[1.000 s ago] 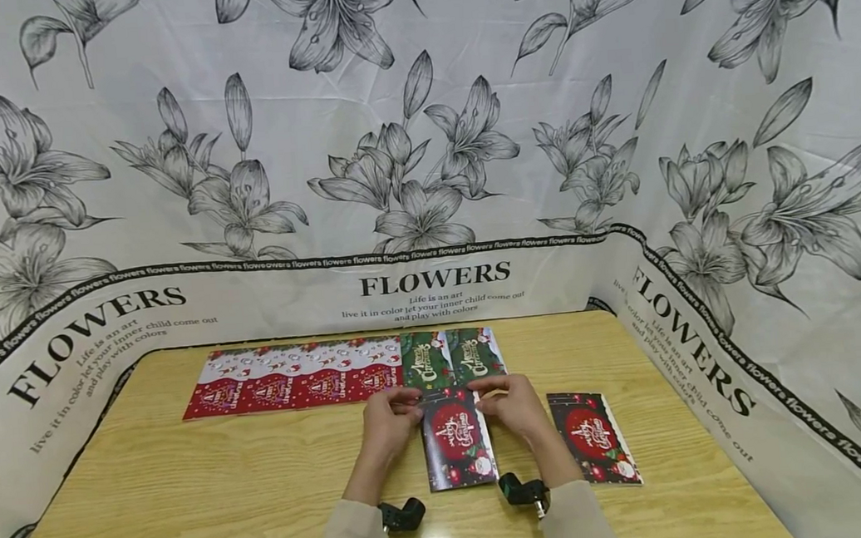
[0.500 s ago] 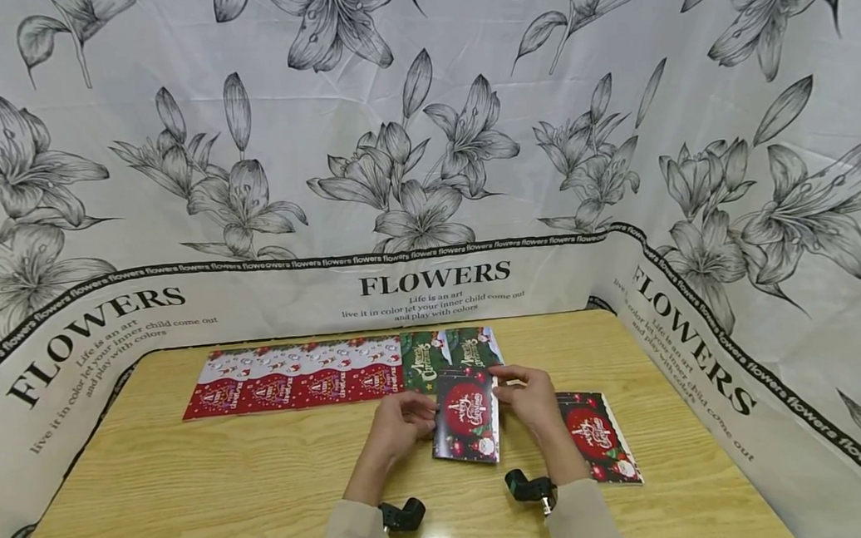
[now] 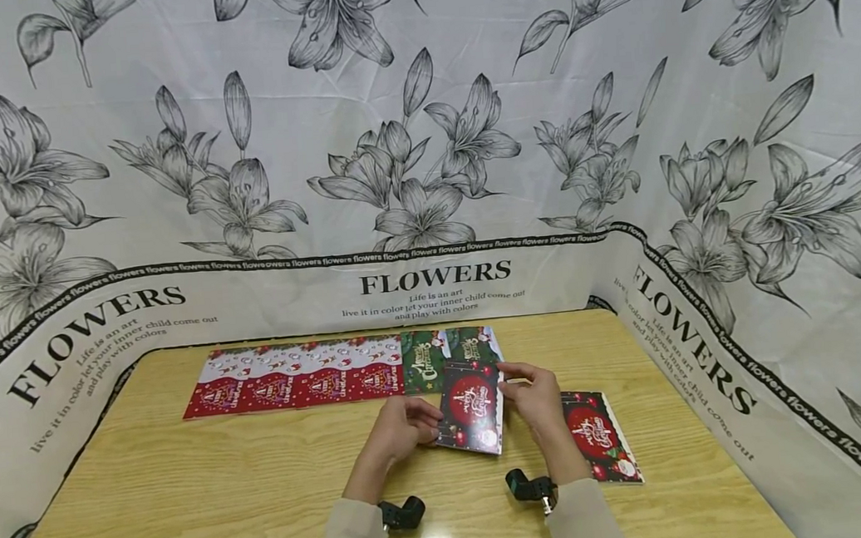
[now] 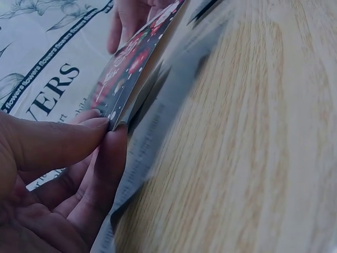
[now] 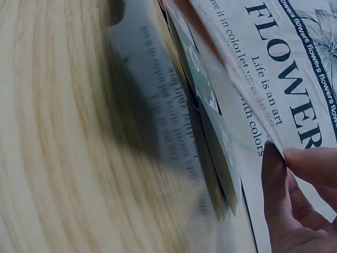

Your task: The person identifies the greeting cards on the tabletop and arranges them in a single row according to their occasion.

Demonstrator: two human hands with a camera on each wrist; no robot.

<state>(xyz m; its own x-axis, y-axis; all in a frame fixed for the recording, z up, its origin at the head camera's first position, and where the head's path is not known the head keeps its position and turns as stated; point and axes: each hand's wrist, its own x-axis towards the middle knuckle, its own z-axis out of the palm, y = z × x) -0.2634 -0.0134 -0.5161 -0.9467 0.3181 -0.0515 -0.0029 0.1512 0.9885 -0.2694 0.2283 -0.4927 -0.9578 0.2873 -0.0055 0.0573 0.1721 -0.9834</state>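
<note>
A dark Christmas card with a red circle is raised off the table and slightly tilted. My left hand pinches its left edge near the lower corner. With thumb and finger, my right hand pinches the upper part of its right edge. In the left wrist view the card is seen at a slant, its corner between thumb and fingertip. The right wrist view has the card nearly edge-on, under the right thumb. Behind it lie two green Christmas cards, the right one partly covered.
Several red-and-white Christmas cards lie in a row left of the green ones. Another dark card lies to the right, partly hidden by the right forearm. Flower-printed cloth borders the wooden table at the back and sides.
The dark card has been lifted from the table and moved right and away, toward the green cards. Both hands moved with it, the left shifting from its top corner down its left edge.
</note>
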